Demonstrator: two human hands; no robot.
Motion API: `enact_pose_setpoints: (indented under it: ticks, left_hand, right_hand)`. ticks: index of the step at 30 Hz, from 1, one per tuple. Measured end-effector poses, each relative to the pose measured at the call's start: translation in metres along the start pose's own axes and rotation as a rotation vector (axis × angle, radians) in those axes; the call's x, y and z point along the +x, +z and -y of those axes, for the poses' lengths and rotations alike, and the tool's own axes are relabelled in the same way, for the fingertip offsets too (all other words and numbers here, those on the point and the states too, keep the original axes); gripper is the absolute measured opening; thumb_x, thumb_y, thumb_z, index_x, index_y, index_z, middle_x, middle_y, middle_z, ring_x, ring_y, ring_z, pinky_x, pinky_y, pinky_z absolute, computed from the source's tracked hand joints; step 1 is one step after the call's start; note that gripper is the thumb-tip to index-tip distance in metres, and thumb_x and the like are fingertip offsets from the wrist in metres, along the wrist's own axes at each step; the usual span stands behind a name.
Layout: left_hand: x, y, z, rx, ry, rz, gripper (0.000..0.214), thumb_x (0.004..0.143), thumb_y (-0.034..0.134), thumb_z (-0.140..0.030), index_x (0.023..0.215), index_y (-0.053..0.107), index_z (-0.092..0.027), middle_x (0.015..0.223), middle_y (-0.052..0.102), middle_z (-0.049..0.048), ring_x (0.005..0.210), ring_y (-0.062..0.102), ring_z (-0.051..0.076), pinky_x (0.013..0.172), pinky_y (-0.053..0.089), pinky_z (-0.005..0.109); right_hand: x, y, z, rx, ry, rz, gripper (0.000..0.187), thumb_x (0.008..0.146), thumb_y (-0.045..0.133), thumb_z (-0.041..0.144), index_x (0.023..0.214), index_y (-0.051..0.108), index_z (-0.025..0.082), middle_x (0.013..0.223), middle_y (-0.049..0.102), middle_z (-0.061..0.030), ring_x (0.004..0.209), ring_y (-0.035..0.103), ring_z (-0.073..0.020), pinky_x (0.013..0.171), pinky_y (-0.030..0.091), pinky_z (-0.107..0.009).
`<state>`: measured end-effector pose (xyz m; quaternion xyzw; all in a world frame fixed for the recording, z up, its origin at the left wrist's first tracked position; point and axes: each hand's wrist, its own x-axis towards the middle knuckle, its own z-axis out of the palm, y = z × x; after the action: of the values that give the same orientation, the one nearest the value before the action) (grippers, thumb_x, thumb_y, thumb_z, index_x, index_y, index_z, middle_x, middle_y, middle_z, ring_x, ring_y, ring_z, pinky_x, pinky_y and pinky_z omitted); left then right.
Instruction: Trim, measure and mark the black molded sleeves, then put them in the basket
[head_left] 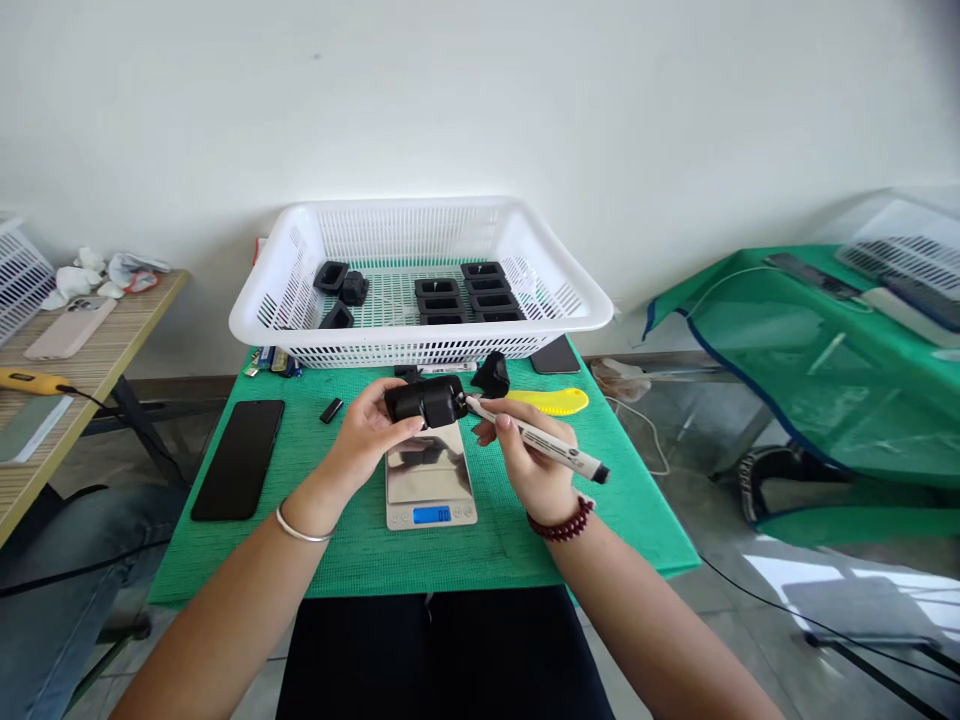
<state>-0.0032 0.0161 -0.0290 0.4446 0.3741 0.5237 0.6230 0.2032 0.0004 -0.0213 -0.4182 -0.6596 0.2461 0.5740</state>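
Observation:
My left hand (367,432) grips a black cylindrical part (426,402) and holds it sideways above the digital scale (431,478), whose display reads about zero. Between the fingers of my right hand (536,455) is a white marker pen (559,450), its black end pointing down to the right. The pen's other end meets or nearly meets the right end of the black part; exact contact is too small to tell. Just behind my right hand lie a yellow-handled tool (551,401) and a small black piece (492,375).
A white plastic basket (562,318) with several black hollow blocks (437,288) stands at the back of the green-covered table (495,570). A black phone (238,460) and a small black stick (331,410) lie at left. Another person's leg (90,590) is at far left.

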Motion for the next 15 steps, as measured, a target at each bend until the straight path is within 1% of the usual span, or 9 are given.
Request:
enact_pose_setpoints:
  ticks: [2, 4, 7, 8, 10, 12, 15]
  left_hand:
    - [0.0, 0.001, 0.0, 0.0, -0.009, 0.001, 0.044, 0.067, 0.08, -0.023, 0.104, 0.057, -0.021, 0.091, 0.066, 0.003, 0.088, 0.066, 0.019, 0.072, 0.06, 0.033]
    - [0.0, 0.001, 0.0, -0.014, -0.004, -0.003, 0.044, 0.066, 0.08, -0.024, 0.104, 0.057, -0.021, 0.091, 0.065, 0.0024, 0.087, 0.065, 0.018, 0.072, 0.06, 0.031]
    - [0.001, 0.003, -0.002, -0.057, 0.002, -0.009, 0.043, 0.067, 0.08, -0.027, 0.102, 0.055, -0.021, 0.092, 0.064, 0.0018, 0.083, 0.066, 0.017, 0.07, 0.059, 0.03]
    - [0.001, 0.004, -0.003, -0.075, 0.002, -0.004, 0.042, 0.068, 0.079, -0.028, 0.102, 0.054, -0.021, 0.093, 0.064, 0.002, 0.083, 0.066, 0.017, 0.07, 0.059, 0.031]
    - [0.001, 0.006, -0.005, -0.114, 0.001, 0.018, 0.041, 0.07, 0.078, -0.03, 0.101, 0.052, -0.021, 0.096, 0.063, 0.0028, 0.085, 0.066, 0.017, 0.072, 0.059, 0.032]
    - [0.0, 0.008, -0.008, -0.127, -0.02, 0.035, 0.042, 0.07, 0.078, -0.031, 0.1, 0.05, -0.021, 0.1, 0.063, 0.0041, 0.089, 0.066, 0.018, 0.076, 0.058, 0.033]
    - [-0.001, 0.009, -0.009, -0.082, -0.068, 0.035, 0.044, 0.068, 0.079, -0.029, 0.097, 0.049, -0.021, 0.098, 0.062, 0.0036, 0.09, 0.065, 0.018, 0.076, 0.058, 0.033]
  right_hand:
    - [0.001, 0.001, 0.0, -0.087, 0.0, -0.027, 0.015, 0.089, 0.056, 0.028, 0.096, 0.068, 0.022, 0.074, 0.072, -0.0012, 0.057, 0.067, -0.0132, 0.055, 0.057, -0.028]
    - [0.002, 0.002, -0.002, -0.156, 0.008, -0.068, 0.015, 0.089, 0.056, 0.028, 0.096, 0.068, 0.022, 0.074, 0.072, -0.0013, 0.059, 0.067, -0.014, 0.058, 0.058, -0.029]
    - [0.004, 0.004, -0.003, -0.091, 0.005, -0.098, 0.018, 0.092, 0.052, 0.029, 0.106, 0.063, 0.025, 0.081, 0.072, -0.0013, 0.065, 0.068, -0.0145, 0.061, 0.058, -0.031]
    - [0.005, 0.005, -0.003, -0.048, -0.002, -0.087, 0.019, 0.093, 0.05, 0.028, 0.108, 0.061, 0.026, 0.084, 0.072, -0.0012, 0.067, 0.069, -0.0144, 0.062, 0.059, -0.031]
    - [0.006, 0.007, -0.003, 0.003, -0.017, -0.032, 0.015, 0.093, 0.049, 0.026, 0.105, 0.059, 0.026, 0.089, 0.072, -0.0013, 0.072, 0.07, -0.0145, 0.064, 0.059, -0.031]
    - [0.006, 0.009, -0.002, -0.003, -0.023, 0.019, 0.009, 0.09, 0.055, 0.024, 0.098, 0.058, 0.024, 0.088, 0.072, -0.0014, 0.074, 0.07, -0.0154, 0.066, 0.059, -0.031]
    - [0.006, 0.01, -0.004, -0.024, -0.022, 0.023, 0.012, 0.084, 0.064, 0.021, 0.093, 0.057, 0.024, 0.084, 0.071, -0.0008, 0.073, 0.07, -0.0167, 0.064, 0.058, -0.031]
